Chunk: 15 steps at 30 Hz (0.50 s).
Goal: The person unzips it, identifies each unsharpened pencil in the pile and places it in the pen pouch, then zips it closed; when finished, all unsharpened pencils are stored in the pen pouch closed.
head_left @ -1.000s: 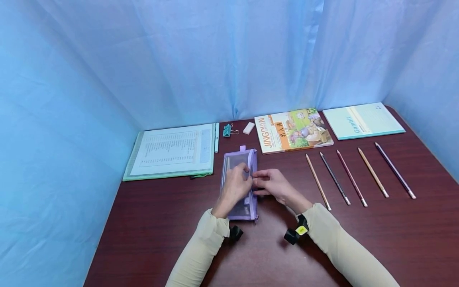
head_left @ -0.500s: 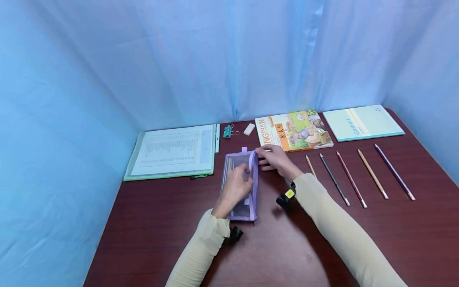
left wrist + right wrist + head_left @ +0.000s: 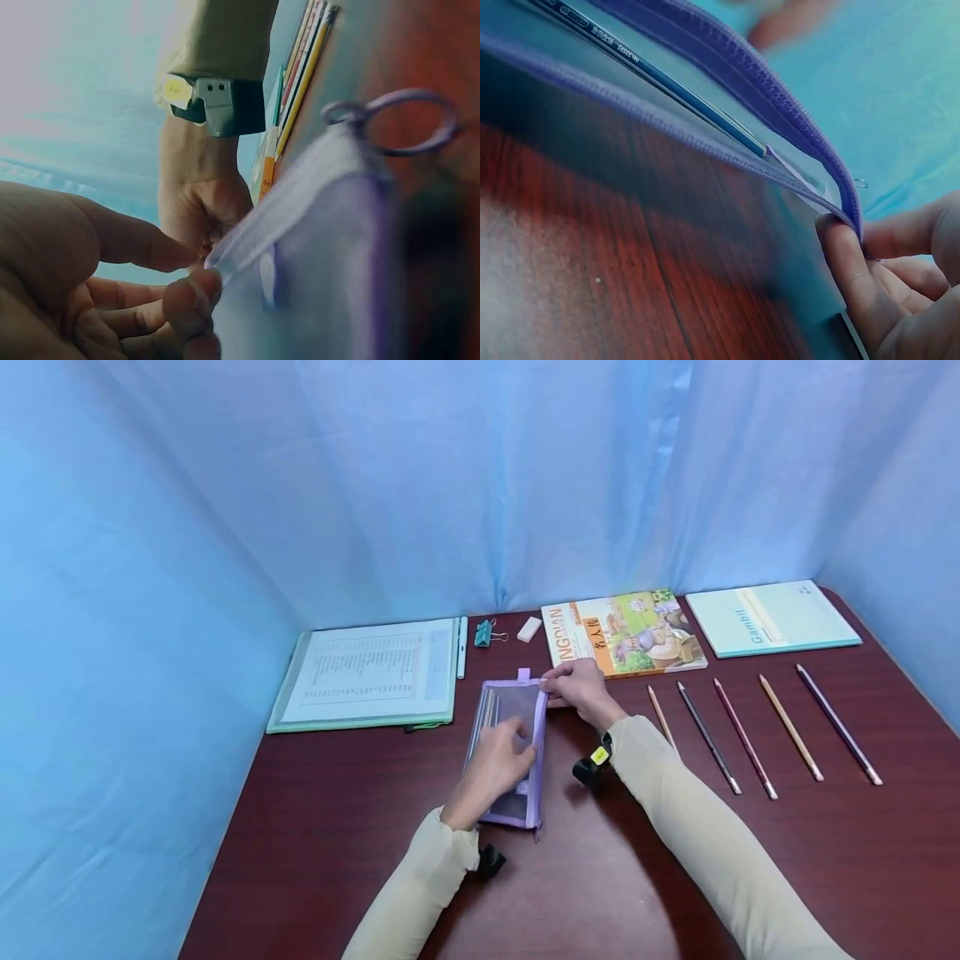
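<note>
A purple mesh pencil case (image 3: pixel 517 697) lies lengthwise in front of me. My left hand (image 3: pixel 497 764) pinches its right-hand edge near the middle, thumb and forefinger meeting at the rim in the left wrist view. At the far right corner, my right hand (image 3: pixel 581 687) pinches the end of the zipper (image 3: pixel 802 124) between thumb and fingers. In the right wrist view the zipper's two toothed sides stand apart, and a dark blue pencil (image 3: pixel 697 105) shows inside the case. A round pull ring (image 3: pixel 412 124) hangs at the near end.
Several pencils (image 3: pixel 742 739) lie in a row at the right. Along the back are a picture-covered book (image 3: pixel 626 633), a pale notebook (image 3: pixel 772 618), an eraser (image 3: pixel 528 629) and a teal binder clip (image 3: pixel 483 633). A document folder (image 3: pixel 363 677) and a pen (image 3: pixel 461 647) lie to the left.
My right hand has moved away from beside my left hand to the far corner of the pencil case and pinches it there. The left hand stays at the middle of the edge.
</note>
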### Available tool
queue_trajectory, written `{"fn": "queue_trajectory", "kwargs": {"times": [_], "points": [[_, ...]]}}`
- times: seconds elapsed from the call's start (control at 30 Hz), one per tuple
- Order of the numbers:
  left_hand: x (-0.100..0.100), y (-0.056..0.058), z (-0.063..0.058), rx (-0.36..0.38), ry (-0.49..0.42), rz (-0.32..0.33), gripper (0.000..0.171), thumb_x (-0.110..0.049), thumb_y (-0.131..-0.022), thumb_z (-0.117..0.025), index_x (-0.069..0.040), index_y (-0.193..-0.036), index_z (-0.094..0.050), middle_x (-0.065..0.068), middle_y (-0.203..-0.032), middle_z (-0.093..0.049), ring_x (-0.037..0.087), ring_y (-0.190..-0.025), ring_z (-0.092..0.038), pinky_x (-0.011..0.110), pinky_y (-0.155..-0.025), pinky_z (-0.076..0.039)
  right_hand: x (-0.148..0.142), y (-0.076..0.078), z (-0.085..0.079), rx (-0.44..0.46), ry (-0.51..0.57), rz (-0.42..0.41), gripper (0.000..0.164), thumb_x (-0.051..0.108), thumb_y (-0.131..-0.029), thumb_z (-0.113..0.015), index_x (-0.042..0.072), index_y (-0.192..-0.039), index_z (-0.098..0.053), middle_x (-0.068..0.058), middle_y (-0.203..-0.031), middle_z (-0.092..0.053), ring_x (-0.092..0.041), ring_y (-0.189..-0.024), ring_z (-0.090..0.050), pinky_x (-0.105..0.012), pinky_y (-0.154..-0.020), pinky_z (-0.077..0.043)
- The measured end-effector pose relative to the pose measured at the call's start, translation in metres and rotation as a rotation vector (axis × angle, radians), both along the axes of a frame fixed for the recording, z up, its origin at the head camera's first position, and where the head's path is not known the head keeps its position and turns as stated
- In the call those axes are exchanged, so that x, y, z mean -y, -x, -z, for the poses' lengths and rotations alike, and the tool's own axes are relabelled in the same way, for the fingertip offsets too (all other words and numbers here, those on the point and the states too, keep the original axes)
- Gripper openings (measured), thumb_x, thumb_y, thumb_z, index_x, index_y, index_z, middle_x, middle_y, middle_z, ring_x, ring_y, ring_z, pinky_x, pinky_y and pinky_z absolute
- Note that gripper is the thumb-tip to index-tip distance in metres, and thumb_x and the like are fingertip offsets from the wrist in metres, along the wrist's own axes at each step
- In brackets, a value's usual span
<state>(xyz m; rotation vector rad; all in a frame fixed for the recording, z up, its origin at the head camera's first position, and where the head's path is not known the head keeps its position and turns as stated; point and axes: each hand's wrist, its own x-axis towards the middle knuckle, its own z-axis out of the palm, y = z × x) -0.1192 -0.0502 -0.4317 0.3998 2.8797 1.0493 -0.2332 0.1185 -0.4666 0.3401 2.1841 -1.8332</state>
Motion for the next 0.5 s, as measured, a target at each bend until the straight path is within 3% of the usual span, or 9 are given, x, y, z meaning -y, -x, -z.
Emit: {"fn": "queue_trajectory", "kwargs": {"times": [0.1, 0.23, 0.4, 0.5], "points": [[0.016, -0.018, 0.001, 0.03, -0.019, 0.037, 0.014, -0.01, -0.087, -0.068, 0.001, -0.096, -0.067, 0.003, -0.06, -0.058, 0.004, -0.048, -0.045, 0.019, -0.045, -0.036, 0.0, 0.001, 0.0, 0.011, -0.002, 0.022, 0.028, 0.0, -0.087, -0.07, -0.011, -0.113, -0.068, 0.001, -0.069, -0.067, -0.007, -0.054, -0.067, -0.027, -0.061, -0.06], [0.04, -0.047, 0.002, 0.188, -0.131, 0.085, 0.022, -0.01, -0.091, -0.066, 0.004, -0.107, -0.065, 0.01, -0.058, -0.065, 0.014, -0.042, -0.058, 0.022, -0.042, -0.042, 0.002, 0.002, 0.0, 0.036, -0.008, 0.035, 0.027, -0.001, -0.086, -0.07, -0.01, -0.111, -0.069, 0.002, -0.066, -0.066, -0.007, -0.051, -0.066, -0.027, -0.059, -0.06], [0.059, -0.076, 0.009, 0.471, -0.407, 0.104, 0.043, -0.008, -0.091, -0.064, 0.011, -0.129, -0.053, 0.03, -0.082, -0.073, 0.038, -0.067, -0.073, 0.031, -0.056, -0.057, 0.002, 0.002, -0.001, 0.05, 0.006, 0.04, 0.028, -0.002, -0.084, -0.07, -0.011, -0.111, -0.069, 0.002, -0.064, -0.066, -0.007, -0.05, -0.065, -0.026, -0.058, -0.06], [0.063, -0.084, 0.015, 0.613, -0.604, 0.092, 0.055, -0.006, -0.092, -0.061, 0.014, -0.14, -0.043, 0.039, -0.099, -0.069, 0.037, -0.082, -0.075, 0.036, -0.071, -0.061, 0.0, 0.001, 0.0, 0.053, 0.019, 0.057, 0.03, -0.003, -0.084, -0.069, -0.011, -0.112, -0.068, 0.003, -0.063, -0.066, -0.007, -0.049, -0.064, -0.026, -0.058, -0.059]]}}
